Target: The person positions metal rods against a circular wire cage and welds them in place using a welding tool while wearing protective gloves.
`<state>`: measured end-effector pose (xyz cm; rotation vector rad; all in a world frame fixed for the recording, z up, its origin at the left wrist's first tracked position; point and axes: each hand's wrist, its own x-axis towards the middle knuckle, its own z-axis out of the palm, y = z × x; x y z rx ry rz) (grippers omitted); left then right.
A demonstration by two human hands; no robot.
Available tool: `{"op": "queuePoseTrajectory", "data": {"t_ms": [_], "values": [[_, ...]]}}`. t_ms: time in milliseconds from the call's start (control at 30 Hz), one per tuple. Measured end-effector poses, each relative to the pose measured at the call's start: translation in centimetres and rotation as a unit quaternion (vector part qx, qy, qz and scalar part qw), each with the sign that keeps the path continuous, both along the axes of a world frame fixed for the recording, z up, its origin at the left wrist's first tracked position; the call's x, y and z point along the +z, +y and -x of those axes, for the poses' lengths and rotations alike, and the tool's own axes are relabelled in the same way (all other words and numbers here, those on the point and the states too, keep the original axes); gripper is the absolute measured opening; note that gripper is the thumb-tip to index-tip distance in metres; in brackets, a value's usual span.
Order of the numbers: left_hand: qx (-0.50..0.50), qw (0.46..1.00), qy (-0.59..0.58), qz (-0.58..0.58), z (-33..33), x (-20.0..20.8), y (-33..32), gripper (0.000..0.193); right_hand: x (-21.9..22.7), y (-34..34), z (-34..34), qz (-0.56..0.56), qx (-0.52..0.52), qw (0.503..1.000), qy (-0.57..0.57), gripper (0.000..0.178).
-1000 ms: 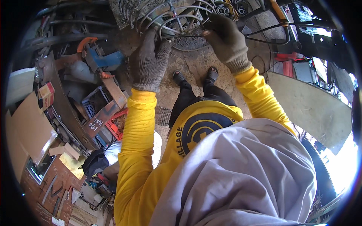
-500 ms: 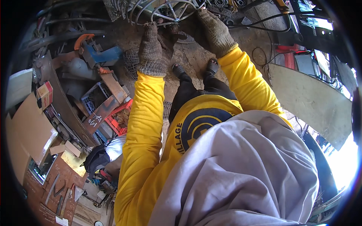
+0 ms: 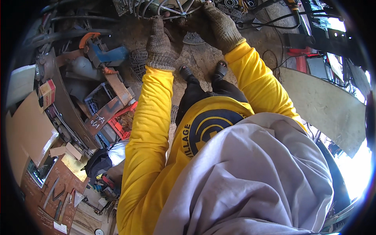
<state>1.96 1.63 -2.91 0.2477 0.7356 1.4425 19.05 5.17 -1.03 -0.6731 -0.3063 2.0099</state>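
At the upper edge is a round frame of bent metal rods point(image 3: 181, 13), partly cut off by the picture's edge. My left hand point(image 3: 159, 45), in a brown knitted glove, is closed at the frame's near left rim. In a matching glove, my right hand point(image 3: 223, 29) grips the frame's right side, its fingertips at the upper edge. The fingers of both hands are partly hidden. Below the frame, between my hands, a grey fan-shaped piece point(image 3: 193, 38) lies on the floor.
To the left stand a blue clamp-like tool point(image 3: 107, 55), a red crate point(image 3: 124, 119) and cardboard point(image 3: 33, 129). A wire coil point(image 3: 138, 62) lies near my left wrist. On the right are a pale board point(image 3: 319, 103) and black cables point(image 3: 270, 24). My sandalled feet point(image 3: 203, 70) are on the floor.
The frame and both hands have shifted slightly upward in the picture, so less of the frame shows. More of the grey fan-shaped piece on the floor is visible.
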Motion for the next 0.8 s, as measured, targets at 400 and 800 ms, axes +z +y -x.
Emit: {"op": "queuePoseTrajectory", "data": {"t_ms": [400,800], "values": [[0.006,0.999,-0.014,-0.045,0.2,-2.3,0.5,0.034,-2.9,1.4,-0.5,-0.114,0.122,0.949,0.269,0.034],[-0.029,0.982,0.083,0.170,4.6,-6.4,-10.3,0.029,-10.4,-3.0,-11.0,0.054,0.091,0.991,0.079,0.034]]}}
